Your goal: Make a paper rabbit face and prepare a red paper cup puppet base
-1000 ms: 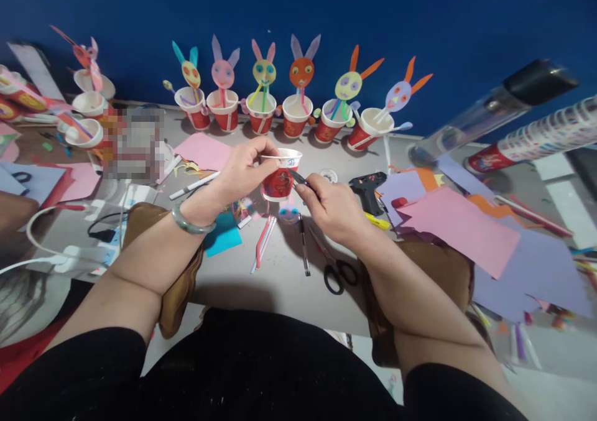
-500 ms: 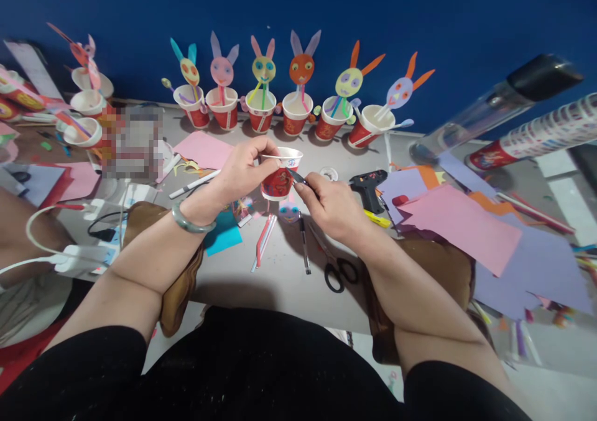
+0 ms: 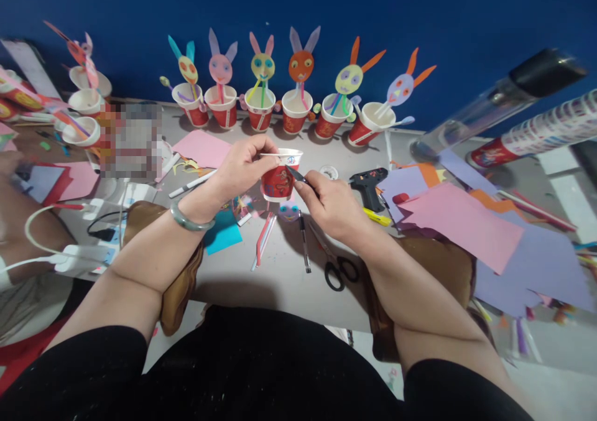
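My left hand holds a red paper cup with a white rim, thumb outside and fingers over the edge. The cup is upright, a little above the table. My right hand is closed around a small dark craft knife, its pointed tip touching the cup's side just under the rim. Below the cup lie a purple paper face, red and white straws and a black pen. Black-handled scissors lie below my right wrist.
A row of red cups with paper rabbit heads stands along the blue wall. At the right are a black glue gun, a yellow cutter, pink paper and stacked cups. A power strip with cables sits left, beside another person's arm.
The knife tip stays at the cup's side, with only a slight shift of my hands. At the far left, the other person's arm has come further into view.
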A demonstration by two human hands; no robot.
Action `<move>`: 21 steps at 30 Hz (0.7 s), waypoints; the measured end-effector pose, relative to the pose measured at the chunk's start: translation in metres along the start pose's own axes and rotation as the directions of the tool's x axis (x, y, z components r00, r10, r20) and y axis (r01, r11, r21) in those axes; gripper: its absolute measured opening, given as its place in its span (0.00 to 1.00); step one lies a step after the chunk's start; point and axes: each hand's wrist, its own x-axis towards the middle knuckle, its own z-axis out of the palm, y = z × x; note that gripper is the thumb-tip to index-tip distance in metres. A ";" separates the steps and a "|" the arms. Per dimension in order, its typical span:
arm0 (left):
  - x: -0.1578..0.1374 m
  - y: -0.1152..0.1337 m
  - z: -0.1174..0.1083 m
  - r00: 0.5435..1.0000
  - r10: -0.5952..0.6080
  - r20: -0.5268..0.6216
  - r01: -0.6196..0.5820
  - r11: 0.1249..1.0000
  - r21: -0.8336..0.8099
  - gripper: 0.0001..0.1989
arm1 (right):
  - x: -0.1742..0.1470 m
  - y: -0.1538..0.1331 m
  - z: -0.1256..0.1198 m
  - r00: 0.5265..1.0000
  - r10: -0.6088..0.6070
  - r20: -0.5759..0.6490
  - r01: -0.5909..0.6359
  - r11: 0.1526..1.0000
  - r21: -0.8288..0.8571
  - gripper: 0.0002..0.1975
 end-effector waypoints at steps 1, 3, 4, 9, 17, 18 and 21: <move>0.000 0.001 0.000 1.000 -0.002 0.001 0.002 1.000 0.001 0.03 | 0.000 0.000 0.000 1.000 0.001 0.001 -0.001 1.000 0.006 0.18; 0.000 0.001 0.000 1.000 -0.002 0.005 0.002 1.000 0.003 0.03 | 0.000 0.000 0.000 1.000 0.000 0.001 0.000 1.000 0.014 0.18; 0.001 0.002 0.000 1.000 -0.001 0.007 0.001 1.000 0.005 0.03 | 0.000 0.000 0.000 1.000 0.000 0.001 0.000 1.000 0.018 0.18; 0.001 0.002 0.000 1.000 0.006 -0.003 -0.006 1.000 0.020 0.03 | 0.000 0.001 0.001 1.000 0.011 0.005 -0.011 1.000 0.025 0.17; 0.000 -0.001 -0.001 0.999 0.039 0.003 -0.039 0.999 0.026 0.03 | 0.000 0.001 0.001 1.000 0.010 0.001 -0.010 1.000 0.011 0.18; 0.001 -0.001 -0.001 0.999 0.046 0.006 -0.046 0.999 0.026 0.03 | 0.000 0.001 0.000 1.000 0.009 -0.001 -0.009 1.000 0.015 0.18; 0.001 -0.001 -0.002 0.998 0.060 0.010 -0.060 0.998 0.030 0.03 | 0.000 0.001 0.000 1.000 0.010 -0.003 -0.010 0.999 0.032 0.18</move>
